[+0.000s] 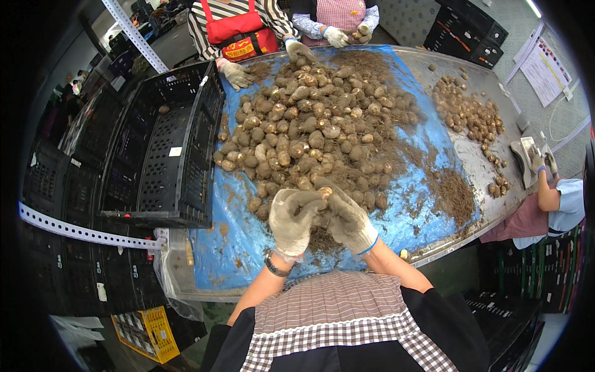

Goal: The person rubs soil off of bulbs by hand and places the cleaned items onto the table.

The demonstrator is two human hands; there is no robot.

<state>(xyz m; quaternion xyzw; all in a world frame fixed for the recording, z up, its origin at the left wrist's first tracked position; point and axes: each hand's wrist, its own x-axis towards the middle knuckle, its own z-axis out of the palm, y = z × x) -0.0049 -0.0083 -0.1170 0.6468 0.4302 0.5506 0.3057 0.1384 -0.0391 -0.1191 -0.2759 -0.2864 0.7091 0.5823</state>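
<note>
Both my hands wear soiled off-white knit gloves and meet over the near edge of a heap of brown taro corms (307, 125). Between their fingertips is a small taro corm (326, 191) with a pale cut end. My left hand (290, 223) grips it from the left, and my right hand (349, 217) closes on its other side. Much of the corm is hidden by the fingers. Root fibres and soil lie below the hands on a blue plastic sheet (232, 255).
A black plastic crate (160, 153) with one corm inside stands at left. Two co-workers' gloved hands (237, 74) (337, 37) work across the metal table (488, 162). Smaller corms (465, 109) lie at right, near another person's hands (537, 159). A perforated post (88, 230) borders the left.
</note>
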